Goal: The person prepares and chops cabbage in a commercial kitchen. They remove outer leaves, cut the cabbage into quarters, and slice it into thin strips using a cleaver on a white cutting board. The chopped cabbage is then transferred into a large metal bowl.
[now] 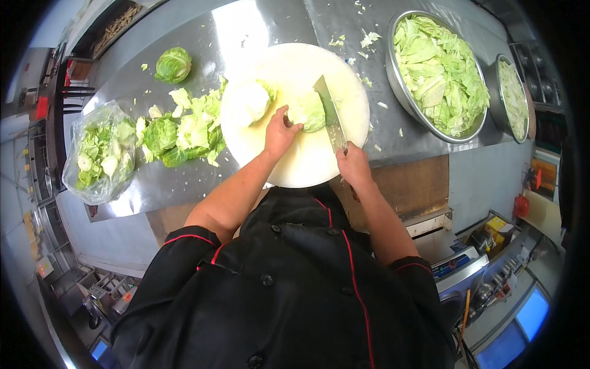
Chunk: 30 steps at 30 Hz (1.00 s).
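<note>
A round cutting board [304,161] lies on the steel worktop in front of me. My left hand [281,133] rests against the left side of a pale green cabbage piece [308,112], its fingertips and thumb touching it. Along the right side of that piece stands the broad blade of a cleaver [331,110]. My right hand [353,162] is closed around the cleaver's handle, near the board's right front edge. Another, paler cabbage piece [249,102] sits on the board to the left, apart from my fingers.
Loose outer cabbage leaves [184,133] lie left of the board, near a whole cabbage [173,65]. A clear plastic bag [99,152] holds trimmings. At right, a large metal bowl [396,83] brims with cut cabbage beside a second bowl [498,99]. Scraps dot the steel worktop [295,23].
</note>
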Tool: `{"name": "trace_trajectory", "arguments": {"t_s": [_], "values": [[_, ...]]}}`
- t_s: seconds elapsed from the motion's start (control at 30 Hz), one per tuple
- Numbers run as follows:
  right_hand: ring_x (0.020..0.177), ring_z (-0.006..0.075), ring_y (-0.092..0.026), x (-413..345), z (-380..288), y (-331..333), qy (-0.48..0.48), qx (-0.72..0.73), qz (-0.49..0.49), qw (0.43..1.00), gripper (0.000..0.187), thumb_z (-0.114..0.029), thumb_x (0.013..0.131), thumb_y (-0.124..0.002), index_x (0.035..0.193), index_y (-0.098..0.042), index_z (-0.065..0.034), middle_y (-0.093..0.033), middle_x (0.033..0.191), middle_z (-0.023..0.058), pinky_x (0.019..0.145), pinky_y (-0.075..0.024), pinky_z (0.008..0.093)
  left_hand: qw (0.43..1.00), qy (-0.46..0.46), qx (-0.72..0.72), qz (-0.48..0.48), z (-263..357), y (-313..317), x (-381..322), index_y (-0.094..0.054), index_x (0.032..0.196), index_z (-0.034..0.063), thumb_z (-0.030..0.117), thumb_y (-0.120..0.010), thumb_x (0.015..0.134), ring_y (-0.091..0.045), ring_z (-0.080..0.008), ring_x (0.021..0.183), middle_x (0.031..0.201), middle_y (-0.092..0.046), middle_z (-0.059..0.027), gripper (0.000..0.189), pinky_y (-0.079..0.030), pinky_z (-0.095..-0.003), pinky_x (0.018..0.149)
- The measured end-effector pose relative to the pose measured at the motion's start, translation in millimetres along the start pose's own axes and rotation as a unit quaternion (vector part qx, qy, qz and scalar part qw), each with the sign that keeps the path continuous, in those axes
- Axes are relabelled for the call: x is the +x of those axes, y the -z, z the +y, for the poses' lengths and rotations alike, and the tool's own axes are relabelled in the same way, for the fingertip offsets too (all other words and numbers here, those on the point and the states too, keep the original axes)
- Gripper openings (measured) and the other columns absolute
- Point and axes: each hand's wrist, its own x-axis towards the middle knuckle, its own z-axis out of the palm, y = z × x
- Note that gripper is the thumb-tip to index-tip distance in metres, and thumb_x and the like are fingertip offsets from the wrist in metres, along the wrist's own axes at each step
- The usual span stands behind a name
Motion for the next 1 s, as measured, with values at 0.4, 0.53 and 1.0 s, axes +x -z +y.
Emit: {"name": "trace_trajectory", "arguments": {"t_s": [0.4, 0.53, 1.0], "values": [[0.08, 0.0496, -0.063, -17.9, -45.6, 6.6, -0.003, 0.077, 0.07, 0.995, 0.027, -0.022, 0.09, -0.059, 0.092, -0.061, 0.0049, -0.065, 0.079, 0.0305, 0.072, -0.0505, 0.0543, 1.0, -0.006, -0.028, -0.004, -3.2, 6.0, 0.8, -0.05, 0.137, -0.0007, 0.014, -0.081, 0.077, -0.059, -0.0184, 0.079, 0.088, -0.059, -0.0083, 0.069, -0.051, -0.0321, 0.076], [0.081, 0.0486, -0.064, -6.7, -24.0, -22.7, 0.002, -0.038, 0.036, 0.999, 0.03, -0.025, 0.091, -0.058, 0.094, -0.062, 0.0042, -0.066, 0.081, 0.0296, 0.073, -0.0506, 0.054, 0.999, -0.005, -0.036, -0.018, -6.7, 7.1, 4.3, -0.051, 0.137, -0.0002, 0.013, -0.081, 0.077, -0.06, -0.0188, 0.078, 0.088, -0.06, -0.0089, 0.068, -0.052, -0.0325, 0.077], [0.08, 0.0484, -0.065, -28.8, -72.9, -7.4, -0.012, 0.047, 0.097, 0.994, 0.026, -0.022, 0.091, -0.057, 0.093, -0.064, 0.0028, -0.066, 0.08, 0.03, 0.075, -0.0506, 0.0553, 0.999, -0.033, -0.022, 0.01, -16.4, 6.8, 5.3, -0.054, 0.134, 0.0007, 0.015, -0.079, 0.077, -0.062, -0.0206, 0.077, 0.089, -0.062, -0.0108, 0.063, -0.052, -0.0332, 0.074]]}}
